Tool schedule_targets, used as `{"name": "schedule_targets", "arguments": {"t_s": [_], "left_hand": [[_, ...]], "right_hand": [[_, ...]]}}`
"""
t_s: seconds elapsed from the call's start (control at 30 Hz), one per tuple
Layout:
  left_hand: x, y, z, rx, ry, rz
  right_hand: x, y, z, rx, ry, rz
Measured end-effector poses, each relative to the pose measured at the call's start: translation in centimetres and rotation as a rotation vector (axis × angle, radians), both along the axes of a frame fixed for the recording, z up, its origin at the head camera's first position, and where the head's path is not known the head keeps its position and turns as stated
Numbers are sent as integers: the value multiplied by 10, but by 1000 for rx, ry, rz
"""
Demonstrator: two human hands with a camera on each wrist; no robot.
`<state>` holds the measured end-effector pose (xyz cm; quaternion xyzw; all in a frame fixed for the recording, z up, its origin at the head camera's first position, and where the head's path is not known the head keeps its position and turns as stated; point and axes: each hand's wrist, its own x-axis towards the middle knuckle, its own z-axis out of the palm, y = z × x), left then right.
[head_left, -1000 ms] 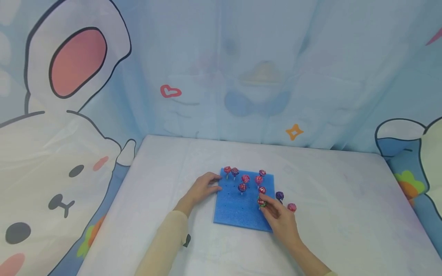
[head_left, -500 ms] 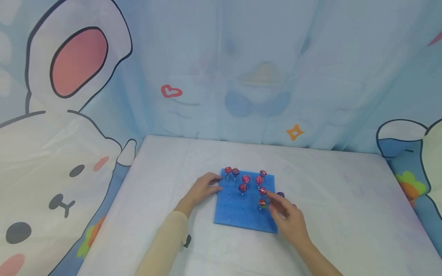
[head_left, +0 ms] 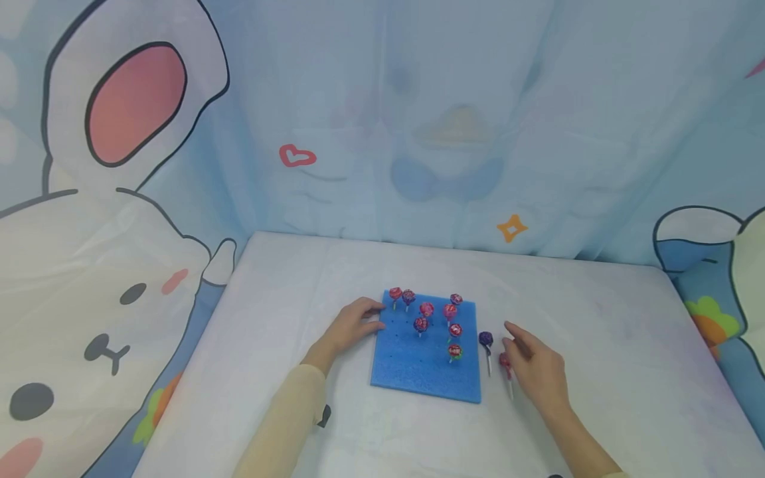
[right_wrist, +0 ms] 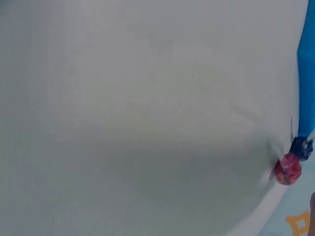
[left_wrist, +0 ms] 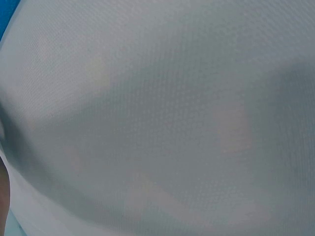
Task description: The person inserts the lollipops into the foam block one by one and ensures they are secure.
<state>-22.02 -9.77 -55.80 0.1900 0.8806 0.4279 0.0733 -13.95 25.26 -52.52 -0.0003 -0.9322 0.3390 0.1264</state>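
Observation:
A blue foam board [head_left: 412, 372] lies on the table with several wrapped lollipops standing in it on their sticks. The green-and-red lollipop [head_left: 455, 352] stands nearest its right front. At the board's left edge, my left hand [head_left: 354, 323] touches the side with fingers extended. My right hand [head_left: 540, 372] is right of the board, holding nothing, fingers loosely bent. Close by its fingertips lies a pink lollipop [head_left: 505, 362], also seen as a red-pink wrapper [right_wrist: 288, 170] in the right wrist view. A purple lollipop [head_left: 486, 339] lies between it and the board.
The table [head_left: 299, 279] has a white cloth. Small dark holes dot the board's left half. A curtain [head_left: 335, 199] with cartoon prints hangs behind the table. A small dark object [head_left: 325, 416] shows beside the left sleeve.
My right hand has let go of the green-and-red lollipop, which now stands in the board, and has moved right past the two loose lollipops. The left hand stays put.

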Motion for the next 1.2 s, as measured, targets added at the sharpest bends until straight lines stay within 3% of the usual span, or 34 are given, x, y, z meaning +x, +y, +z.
{"name": "schedule_targets", "arguments": {"t_s": [0.17, 0.47, 0.63, 0.87, 1.2], "left_hand": [[-1, 0, 1, 6, -1, -8], [0, 0, 1, -3, 20, -9], [0, 0, 0, -7, 15, -7], [-1, 0, -1, -6, 16, -8], [-2, 0, -2, -9, 10, -7]], "right_hand": [[1, 5, -5, 45, -69, -14], [4, 10, -7, 119, -285, -12], [7, 10, -7, 173, -348, -7], [8, 8, -18, 223, -332, -19], [10, 8, -24, 248, -168, 18]]}}
